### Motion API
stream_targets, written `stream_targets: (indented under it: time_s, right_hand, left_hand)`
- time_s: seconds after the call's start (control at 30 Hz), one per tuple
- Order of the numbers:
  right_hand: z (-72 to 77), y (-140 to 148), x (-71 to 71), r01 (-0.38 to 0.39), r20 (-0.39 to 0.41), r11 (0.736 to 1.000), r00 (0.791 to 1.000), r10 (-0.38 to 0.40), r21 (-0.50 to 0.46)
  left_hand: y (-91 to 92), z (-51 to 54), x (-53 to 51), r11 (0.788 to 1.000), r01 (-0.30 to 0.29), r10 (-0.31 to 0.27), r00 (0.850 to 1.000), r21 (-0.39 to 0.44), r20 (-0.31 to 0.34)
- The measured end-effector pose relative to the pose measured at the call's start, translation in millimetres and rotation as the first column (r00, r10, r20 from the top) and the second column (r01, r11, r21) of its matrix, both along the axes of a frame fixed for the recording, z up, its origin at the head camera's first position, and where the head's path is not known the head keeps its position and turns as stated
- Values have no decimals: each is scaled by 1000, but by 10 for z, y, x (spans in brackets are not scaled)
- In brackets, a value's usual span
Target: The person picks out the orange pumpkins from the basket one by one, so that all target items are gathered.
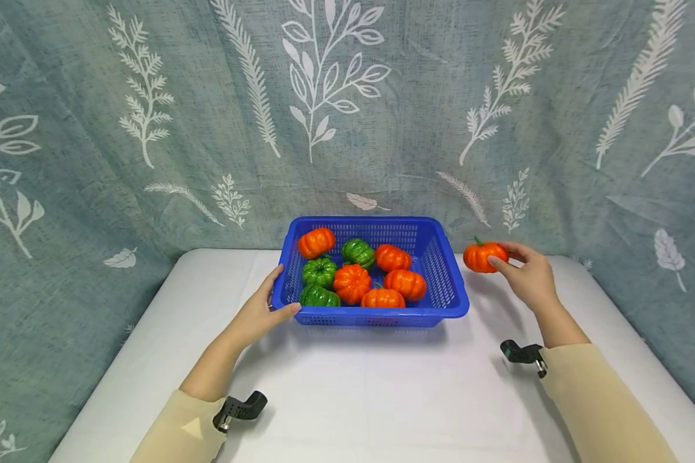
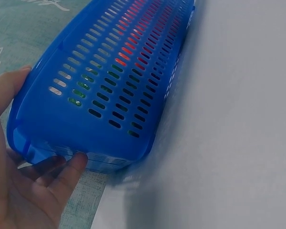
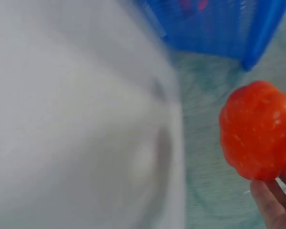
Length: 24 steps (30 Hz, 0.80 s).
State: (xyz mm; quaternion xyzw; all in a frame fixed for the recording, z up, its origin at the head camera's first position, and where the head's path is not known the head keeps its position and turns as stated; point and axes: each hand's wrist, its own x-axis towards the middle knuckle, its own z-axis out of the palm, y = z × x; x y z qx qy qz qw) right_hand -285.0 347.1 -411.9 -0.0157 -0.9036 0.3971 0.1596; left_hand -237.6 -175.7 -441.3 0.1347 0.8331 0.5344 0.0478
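Observation:
A blue perforated basket (image 1: 370,312) holds several orange and green pumpkins, among them a green one (image 1: 320,272) and an orange one (image 1: 351,283). My left hand (image 1: 262,312) grips the basket's left end; in the left wrist view the thumb of that hand (image 2: 28,191) lies along the rim of the basket (image 2: 109,90), other fingers under its end. To the right of the basket, my right hand (image 1: 528,275) pinches an orange pumpkin (image 1: 479,258) with a green stem, above the table. The right wrist view shows this pumpkin (image 3: 257,131) beside the fingertips (image 3: 267,198).
A white-covered table (image 1: 370,386) lies under the basket. Behind it hangs a grey-green curtain (image 1: 405,148) with white leaf prints. Black mounts (image 1: 246,406) stick out from both beige sleeves (image 1: 602,399).

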Motion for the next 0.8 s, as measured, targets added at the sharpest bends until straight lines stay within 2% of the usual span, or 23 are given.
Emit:
stream_targets:
  time_s: [0.23,0.5,0.8]
  right_hand:
    - [-140,103,-168,4,40,999,999,-6,44]
    - [-207,174,-246,39,56,998,998,-43,58]
    - [-273,185,-296,49,38,997,998,-51,55]
  left_hand:
    - [-2,18,-5,999,10,-11,1000,35,8]
    - [3,12,-31,999,17,-18,1000,47,15]
    - [-8,-2,-38,999,9,-10,1000,40,15]
